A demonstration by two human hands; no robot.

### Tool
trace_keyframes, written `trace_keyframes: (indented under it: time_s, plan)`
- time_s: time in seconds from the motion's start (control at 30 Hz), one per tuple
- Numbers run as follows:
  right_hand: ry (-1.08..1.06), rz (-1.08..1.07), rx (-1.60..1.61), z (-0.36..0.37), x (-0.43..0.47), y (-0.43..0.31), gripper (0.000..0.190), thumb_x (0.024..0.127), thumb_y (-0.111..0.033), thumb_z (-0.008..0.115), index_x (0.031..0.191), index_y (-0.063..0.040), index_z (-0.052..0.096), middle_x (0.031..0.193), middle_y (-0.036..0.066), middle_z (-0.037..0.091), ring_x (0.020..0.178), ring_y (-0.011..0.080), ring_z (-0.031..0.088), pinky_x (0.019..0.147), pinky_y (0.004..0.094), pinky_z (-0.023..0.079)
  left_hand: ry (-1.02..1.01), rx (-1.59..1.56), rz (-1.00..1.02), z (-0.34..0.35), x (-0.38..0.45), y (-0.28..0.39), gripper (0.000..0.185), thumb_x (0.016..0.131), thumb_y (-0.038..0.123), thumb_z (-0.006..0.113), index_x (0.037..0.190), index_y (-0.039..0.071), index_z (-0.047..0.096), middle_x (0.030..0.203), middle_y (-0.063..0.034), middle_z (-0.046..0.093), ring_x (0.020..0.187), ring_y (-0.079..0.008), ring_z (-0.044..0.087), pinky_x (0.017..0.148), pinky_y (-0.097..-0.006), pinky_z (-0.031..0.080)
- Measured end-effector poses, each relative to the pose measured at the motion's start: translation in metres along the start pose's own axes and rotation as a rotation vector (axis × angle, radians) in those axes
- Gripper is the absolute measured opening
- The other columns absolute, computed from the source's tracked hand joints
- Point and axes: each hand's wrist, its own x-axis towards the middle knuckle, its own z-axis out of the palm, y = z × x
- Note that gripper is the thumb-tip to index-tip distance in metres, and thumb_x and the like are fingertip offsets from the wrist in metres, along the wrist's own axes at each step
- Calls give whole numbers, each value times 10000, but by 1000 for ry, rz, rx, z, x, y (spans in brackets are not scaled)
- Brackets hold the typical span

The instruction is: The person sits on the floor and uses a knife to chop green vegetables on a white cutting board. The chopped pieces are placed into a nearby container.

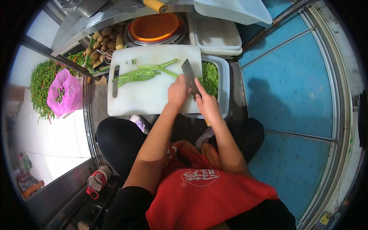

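Note:
My right hand (209, 105) grips a broad kitchen knife (188, 70), its dark blade slanting away from me over the right part of a white cutting board (138, 106). Close against the blade, my left hand (178, 91) has curled fingers on the end of a long green pepper (168, 71). More long green peppers (133, 77) lie across the board's middle and left. Two small cut bits (133, 61) rest near its far edge. Under the board's right side, a tray (225, 83) holds chopped green vegetable (210, 76). What lies beneath my left fingers is hidden.
Beyond the board are potatoes (106, 38), scissors (108, 56), an orange basket (155, 27) and white tubs (217, 34). A pink plastic bag (64, 93) stands left by heaped chillies (43, 86). A metal shelf (120, 17) overhangs the far side. Blue panels (290, 86) stand right.

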Motion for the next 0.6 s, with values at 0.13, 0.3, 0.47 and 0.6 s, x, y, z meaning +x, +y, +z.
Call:
trace_keyframes:
  time_s: [0.13,0.3,0.47,0.6]
  plan:
    - [102,22,0,12,-7,10,588,907,-154,491,1420,-333,267,530,114,542,460,220,575,530,376,491,3,122,-139,-18,-7,15,404,754,278,678,1002,55,450,937,-163,605,748,-365,631,633,-450,506]
    - [146,48,-94,8,-10,11,592,899,-168,500,1415,-344,271,558,173,556,504,343,573,542,433,464,-42,275,-163,-15,-5,12,357,766,369,628,898,43,573,866,-137,627,687,-321,651,610,-412,525]
    - [71,1,-155,-3,-18,2,626,882,-191,505,1421,-351,230,626,223,582,601,419,589,585,504,463,-32,285,-137,-8,-2,18,348,765,382,626,859,49,595,851,-136,640,695,-317,655,614,-409,527]
    - [101,13,-166,3,-17,2,621,879,-175,512,1415,-354,254,589,226,553,585,423,572,581,497,450,-61,276,-140,-7,-2,21,373,765,405,630,870,49,594,854,-134,643,709,-319,654,622,-414,525]
